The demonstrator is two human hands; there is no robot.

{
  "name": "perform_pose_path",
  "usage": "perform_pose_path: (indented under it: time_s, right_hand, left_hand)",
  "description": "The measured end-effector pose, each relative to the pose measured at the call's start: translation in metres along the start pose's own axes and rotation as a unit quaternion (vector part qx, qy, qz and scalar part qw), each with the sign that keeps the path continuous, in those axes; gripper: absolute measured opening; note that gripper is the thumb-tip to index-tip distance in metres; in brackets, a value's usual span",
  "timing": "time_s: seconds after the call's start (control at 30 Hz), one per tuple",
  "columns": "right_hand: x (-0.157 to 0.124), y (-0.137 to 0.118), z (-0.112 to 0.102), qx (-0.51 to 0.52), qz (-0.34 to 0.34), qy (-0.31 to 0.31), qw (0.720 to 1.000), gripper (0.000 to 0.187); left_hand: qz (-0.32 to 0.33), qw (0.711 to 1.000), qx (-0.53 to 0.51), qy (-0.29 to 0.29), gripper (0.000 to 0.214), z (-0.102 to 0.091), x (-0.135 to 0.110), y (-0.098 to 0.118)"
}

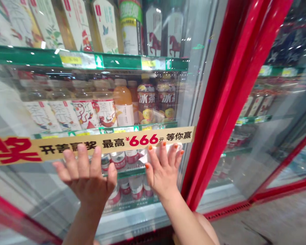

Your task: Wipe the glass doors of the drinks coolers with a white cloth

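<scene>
My left hand (88,173) has its fingers spread, at the glass door (53,200) just below the yellow banner (112,143), and holds nothing. Farther right, my right hand (164,172) lies flat with its fingers apart over a crumpled white cloth or tissue (144,156), pressing it against the glass. Most of that white piece is hidden behind the fingers. The banner, printed in red and black, runs across the door above both hands, and the right fingertips reach its lower edge.
Behind the glass, green-edged shelves (122,62) hold several bottles, such as an orange drink (122,102) and iced tea (145,102). Lower down are pink-and-white cups (136,189). A red door frame (219,102) stands to the right, beside another glass-fronted cooler (255,136). Grey floor (277,221) shows lower right.
</scene>
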State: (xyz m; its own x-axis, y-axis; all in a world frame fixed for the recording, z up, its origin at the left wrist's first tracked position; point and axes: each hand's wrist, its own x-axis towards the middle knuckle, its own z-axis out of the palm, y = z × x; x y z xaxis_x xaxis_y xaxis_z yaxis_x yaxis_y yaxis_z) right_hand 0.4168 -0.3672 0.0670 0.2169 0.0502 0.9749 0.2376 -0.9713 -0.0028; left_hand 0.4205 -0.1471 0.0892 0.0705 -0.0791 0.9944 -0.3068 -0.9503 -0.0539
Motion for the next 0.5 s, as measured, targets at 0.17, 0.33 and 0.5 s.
perform_pose_path:
  time_s: [0.17,0.33,0.5]
  right_hand:
    - [-0.026,-0.006,-0.005,-0.027,0.011,-0.023,0.999,0.087]
    - [0.042,-0.019,-0.005,-0.011,-0.130,-0.046,0.990,0.079]
    - [0.107,0.018,-0.020,-0.028,-0.048,0.011,0.998,0.085]
  left_hand:
    - [0.012,1.000,0.010,0.000,0.085,0.001,0.003,0.002]
    - [0.015,1.000,0.006,0.026,0.082,0.001,0.006,0.002]
    - [0.006,1.000,0.000,0.028,0.081,0.001,0.007,0.005]
